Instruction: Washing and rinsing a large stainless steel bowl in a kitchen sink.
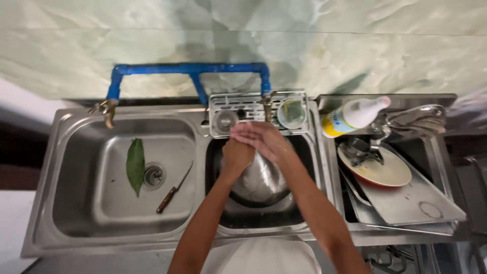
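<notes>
Both hands meet under the brass tap (267,104) — right hand (261,138) laid over left hand (237,153), holding nothing — above a steel bowl (261,181) in the right sink basin (304,213); a knife (174,188) lies in the left one.

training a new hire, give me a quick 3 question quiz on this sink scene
1. True or false: the knife lies in the left basin.
2. What green thing lies beside the drain?
3. Where are the hands? A) on the plate B) together under the middle tap, over a metal bowl C) on the bottle

Key: 1 true. 2 a leaf. 3 B: left hand and right hand touch.
</notes>
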